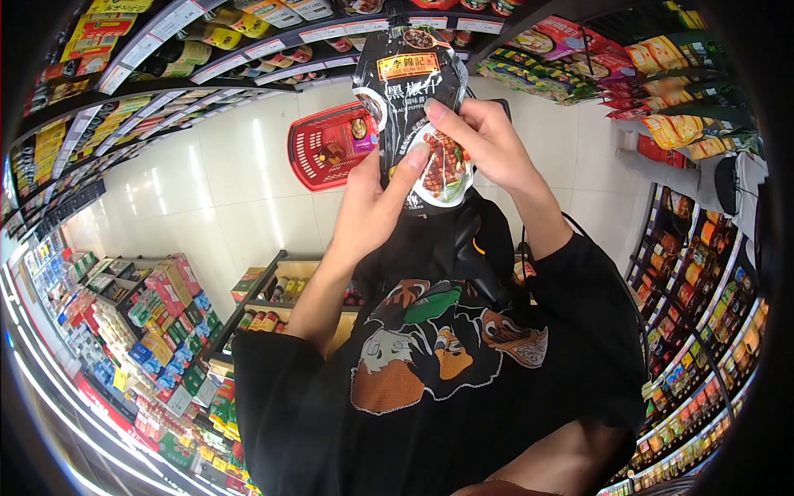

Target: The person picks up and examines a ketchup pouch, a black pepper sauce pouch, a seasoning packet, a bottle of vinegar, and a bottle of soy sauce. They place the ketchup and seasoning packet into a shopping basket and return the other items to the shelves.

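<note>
A black sauce pouch (397, 124) with a red and gold label and a picture of grilled meat is held upright in front of my chest. My left hand (371, 202) grips its lower left side, the thumb lying across the front. On the right side, my right hand (484, 142) holds the pouch, its thumb pressed on the front near the middle. The fingers behind the pouch are hidden. Beyond my left hand, a red basket (308, 169) stands on the floor, partly covered by the pouch, with a few packages in it.
Shelves with price tags (318, 33) and bottles curve across the top left. Bagged goods (662, 58) hang at the upper right. Another person's grey-clad leg (670, 171) is at the right, beside packed shelves (691, 281). Stacked boxes (169, 289) stand at the lower left.
</note>
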Action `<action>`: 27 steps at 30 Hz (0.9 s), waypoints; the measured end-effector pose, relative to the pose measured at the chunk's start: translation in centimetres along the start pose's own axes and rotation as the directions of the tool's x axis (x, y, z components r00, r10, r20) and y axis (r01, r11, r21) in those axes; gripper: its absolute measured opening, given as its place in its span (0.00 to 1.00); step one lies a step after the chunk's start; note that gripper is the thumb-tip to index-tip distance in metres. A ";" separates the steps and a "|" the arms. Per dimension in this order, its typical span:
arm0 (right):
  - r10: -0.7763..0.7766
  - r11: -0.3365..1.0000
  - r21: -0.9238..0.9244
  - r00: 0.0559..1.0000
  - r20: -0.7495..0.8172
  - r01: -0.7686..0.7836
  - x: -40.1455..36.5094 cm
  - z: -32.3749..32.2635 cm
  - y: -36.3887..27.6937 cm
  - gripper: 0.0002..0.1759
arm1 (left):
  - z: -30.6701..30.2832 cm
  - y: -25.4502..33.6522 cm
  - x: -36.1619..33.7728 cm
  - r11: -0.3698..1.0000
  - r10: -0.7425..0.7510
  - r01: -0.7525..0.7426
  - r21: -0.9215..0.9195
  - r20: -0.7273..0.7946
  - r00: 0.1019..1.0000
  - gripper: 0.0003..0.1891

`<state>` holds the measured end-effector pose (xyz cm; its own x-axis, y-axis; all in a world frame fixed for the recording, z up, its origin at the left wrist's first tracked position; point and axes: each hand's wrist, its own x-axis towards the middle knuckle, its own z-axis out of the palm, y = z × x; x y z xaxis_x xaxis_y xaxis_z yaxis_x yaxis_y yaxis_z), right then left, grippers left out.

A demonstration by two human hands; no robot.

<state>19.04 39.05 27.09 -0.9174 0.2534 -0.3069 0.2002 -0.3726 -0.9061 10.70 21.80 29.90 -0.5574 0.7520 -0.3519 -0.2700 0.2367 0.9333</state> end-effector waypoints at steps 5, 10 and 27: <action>-0.088 0.996 -0.026 0.996 -0.030 0.087 -0.4 0.5 0.4 0.22 | 0.1 0.0 -0.4 0.998 0.041 -0.040 0.051 -0.018 0.999 0.19; -0.028 0.995 -0.098 0.999 -0.029 0.025 -0.5 0.0 0.4 0.26 | -0.2 -0.4 -0.6 0.999 -0.019 0.019 -0.045 -0.008 1.000 0.19; -0.112 0.992 -0.063 0.994 -0.010 0.111 -1.0 -0.7 1.2 0.26 | 0.8 -1.3 -0.4 0.999 0.053 -0.053 0.005 -0.152 0.987 0.21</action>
<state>20.43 38.98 26.07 -0.9306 0.3024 -0.2062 0.1181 -0.2854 -0.9511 11.92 21.71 28.94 -0.6837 0.6613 -0.3086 -0.2364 0.1993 0.9510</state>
